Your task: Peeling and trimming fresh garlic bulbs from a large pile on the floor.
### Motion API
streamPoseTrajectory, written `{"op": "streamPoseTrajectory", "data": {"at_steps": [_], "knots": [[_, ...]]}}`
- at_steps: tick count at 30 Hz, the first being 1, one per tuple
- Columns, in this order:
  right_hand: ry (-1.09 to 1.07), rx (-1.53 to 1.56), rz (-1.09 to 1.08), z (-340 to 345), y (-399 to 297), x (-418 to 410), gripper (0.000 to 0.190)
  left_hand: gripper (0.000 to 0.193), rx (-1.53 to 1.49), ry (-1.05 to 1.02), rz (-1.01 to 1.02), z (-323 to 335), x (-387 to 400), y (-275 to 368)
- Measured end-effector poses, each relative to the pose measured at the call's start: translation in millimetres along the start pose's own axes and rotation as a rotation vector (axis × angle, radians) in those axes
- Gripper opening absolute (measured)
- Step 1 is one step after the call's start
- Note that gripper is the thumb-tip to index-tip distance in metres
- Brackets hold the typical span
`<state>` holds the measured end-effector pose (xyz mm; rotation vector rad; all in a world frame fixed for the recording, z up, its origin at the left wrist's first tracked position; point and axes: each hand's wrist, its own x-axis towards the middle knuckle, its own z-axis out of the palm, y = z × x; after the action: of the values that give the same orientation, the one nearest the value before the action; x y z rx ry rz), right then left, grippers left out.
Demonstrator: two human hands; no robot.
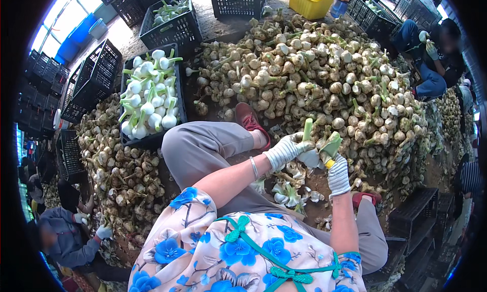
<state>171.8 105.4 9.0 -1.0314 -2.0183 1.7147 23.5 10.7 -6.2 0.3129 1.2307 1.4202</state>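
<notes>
My left hand (pixel 295 148), in a white knit glove, grips a garlic bulb (pixel 311 159) by its thick green stem (pixel 307 129), which points up. Close beside it, my right hand (pixel 337 174), also gloved, is closed on a strip of green leafy garlic skin (pixel 331 144). A small yellow piece (pixel 329 163) shows at the right fingers; whether it is a tool or a wrap is unclear. Below both hands, peeled garlic skins (pixel 287 193) lie on the ground between my legs. A large heap of unpeeled garlic (pixel 304 75) spreads in front.
Cleaned garlic bulbs fill a black plastic crate (pixel 182 101) at left, with a second garlic heap (pixel 121 170) beside it. Farther back stand more crates (pixel 239 4) and a yellow basket (pixel 310 4). Gloved people sit at right (pixel 437 63) and lower left (pixel 72 235). Black stools (pixel 414 212) stand at lower right.
</notes>
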Motion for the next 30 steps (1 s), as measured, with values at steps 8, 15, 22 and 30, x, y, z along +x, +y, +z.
{"op": "streamPoseTrajectory", "data": {"at_steps": [8, 15, 22, 30], "knots": [[0.097, -0.046, 0.053, -17, 50, 26, 0.015, 0.034, 0.061, -0.088, 0.029, -1, -12, 10], [-0.947, -1.161, 0.170, 18, 117, -38, 0.040, 0.048, -0.436, -0.168, 0.089, -12, 3, 12], [-0.182, 0.695, 0.295, 11, 46, -7, 0.038, 0.027, -0.506, -0.117, 0.017, -17, 14, -1], [0.120, -0.293, -0.338, 36, -5, -22, 0.018, 0.020, 0.152, 0.278, 0.254, -4, 3, -1]]}}
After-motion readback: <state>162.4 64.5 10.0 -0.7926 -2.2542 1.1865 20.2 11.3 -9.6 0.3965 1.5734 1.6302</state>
